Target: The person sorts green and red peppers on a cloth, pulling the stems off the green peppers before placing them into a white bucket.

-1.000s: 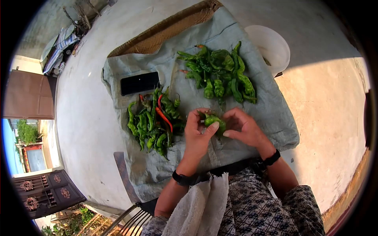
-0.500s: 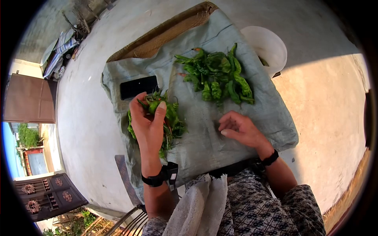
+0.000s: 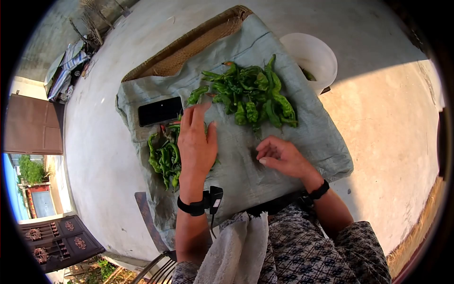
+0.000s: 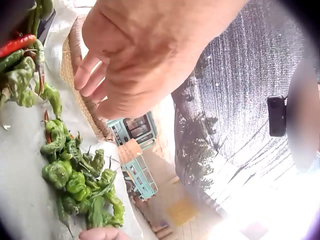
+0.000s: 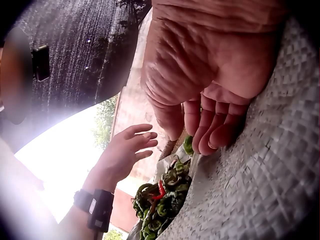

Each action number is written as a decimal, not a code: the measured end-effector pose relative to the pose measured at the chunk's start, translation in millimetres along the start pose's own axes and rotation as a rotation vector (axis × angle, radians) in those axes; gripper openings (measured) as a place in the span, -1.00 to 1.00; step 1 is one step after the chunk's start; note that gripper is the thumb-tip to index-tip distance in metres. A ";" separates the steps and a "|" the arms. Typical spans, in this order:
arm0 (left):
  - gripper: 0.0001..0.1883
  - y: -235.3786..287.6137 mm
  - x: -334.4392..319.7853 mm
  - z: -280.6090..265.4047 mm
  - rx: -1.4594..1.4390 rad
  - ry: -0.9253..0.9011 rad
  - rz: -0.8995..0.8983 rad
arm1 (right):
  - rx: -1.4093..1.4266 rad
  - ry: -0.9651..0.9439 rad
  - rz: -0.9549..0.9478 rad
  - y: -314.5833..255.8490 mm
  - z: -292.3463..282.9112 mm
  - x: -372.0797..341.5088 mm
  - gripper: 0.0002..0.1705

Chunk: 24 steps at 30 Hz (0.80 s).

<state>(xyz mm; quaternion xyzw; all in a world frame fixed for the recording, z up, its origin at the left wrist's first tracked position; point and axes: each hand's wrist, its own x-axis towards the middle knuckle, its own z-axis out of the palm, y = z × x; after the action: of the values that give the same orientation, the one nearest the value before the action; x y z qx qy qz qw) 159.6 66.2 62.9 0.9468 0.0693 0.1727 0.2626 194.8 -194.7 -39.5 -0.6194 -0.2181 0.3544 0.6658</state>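
Sheeting [image 3: 231,175], grey-green and creased, bears the peppers in two groups. The far heap [image 3: 250,90] is the wider: glossy, wrinkled pods from dark to bright green, some blocky, some long and bent, with a touch of orange at its edge. The near heap [image 3: 164,158], partly hidden by the left hand [image 3: 196,146], has slimmer, twisted green pods; a bright red pepper [image 4: 17,46] shows among them in the left wrist view. The left hand is open, its back upward, fingers reaching forward and thumb apart. The right hand [image 3: 282,157] hangs relaxed, fingers loosely bent, near the sheeting; whether it touches is unclear. A black phone [image 3: 161,111] lies just beyond the near heap. One wrinkled green pepper [image 3: 197,94] lies at the far heap's left edge, near the blurred left fingertips.
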 end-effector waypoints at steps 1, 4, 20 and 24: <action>-0.50 3.6 0.9 11.3 -0.007 -0.026 0.071 | 0.001 0.000 0.002 0.6 -0.5 0.4 -0.67; -0.46 16.2 2.2 42.0 -0.009 -0.094 0.151 | 0.007 0.004 0.004 2.3 -1.6 0.8 -0.68; -0.41 27.8 -7.7 81.0 0.066 -0.266 -0.011 | 0.011 -0.004 -0.041 13.6 -4.1 2.4 -0.74; -0.41 22.6 -35.7 68.2 -0.049 -0.211 -0.031 | 0.140 -0.011 -0.037 15.2 -4.8 0.5 -0.79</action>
<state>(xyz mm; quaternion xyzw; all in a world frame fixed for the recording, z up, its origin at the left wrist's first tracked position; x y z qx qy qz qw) 152.0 6.7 9.6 0.9518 0.0516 0.0698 0.2942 195.5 -197.8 -55.1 -0.5650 -0.2078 0.3600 0.7127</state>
